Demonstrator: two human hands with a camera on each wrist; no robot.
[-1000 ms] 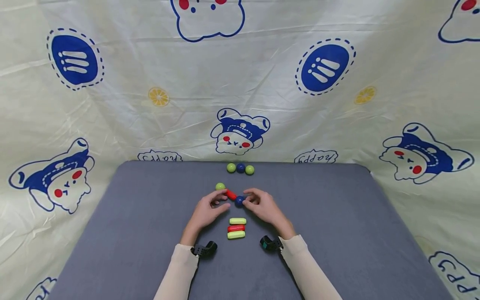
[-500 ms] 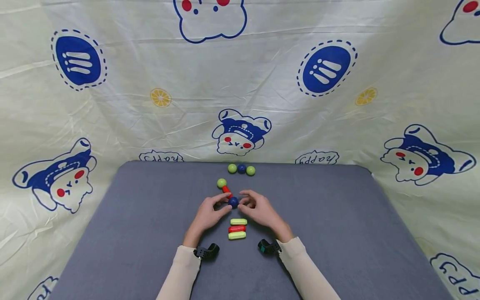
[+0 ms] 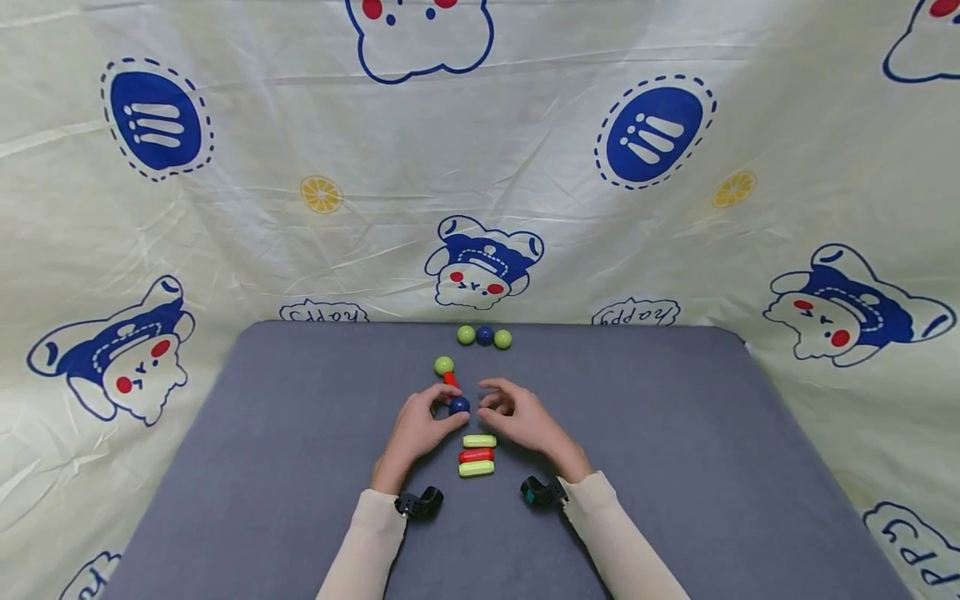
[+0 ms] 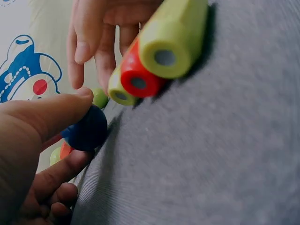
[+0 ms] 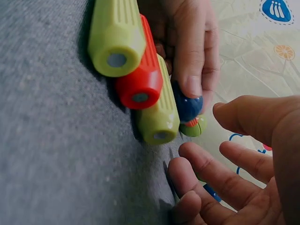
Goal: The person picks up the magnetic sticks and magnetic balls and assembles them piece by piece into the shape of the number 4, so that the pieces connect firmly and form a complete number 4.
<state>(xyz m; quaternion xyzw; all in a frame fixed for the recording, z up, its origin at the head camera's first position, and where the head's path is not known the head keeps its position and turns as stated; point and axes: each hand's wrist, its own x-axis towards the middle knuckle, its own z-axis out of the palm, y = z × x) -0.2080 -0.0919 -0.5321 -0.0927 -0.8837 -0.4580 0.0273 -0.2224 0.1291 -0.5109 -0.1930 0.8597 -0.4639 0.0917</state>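
The left hand (image 3: 420, 426) is pinching a glossy dark-blue ball (image 3: 459, 406), apparently steadying it against a red plastic rod (image 3: 450, 379). Right of that ball, the right hand (image 3: 521, 415) is hovering empty, fingers relaxed; nearer than the ball, two lime-green ribbed rods (image 3: 476, 469) and a second red rod (image 3: 476, 456) are lying, seemingly grouped for reach.

Blue ball (image 3: 459, 406) at end of red rod (image 3: 450, 379)
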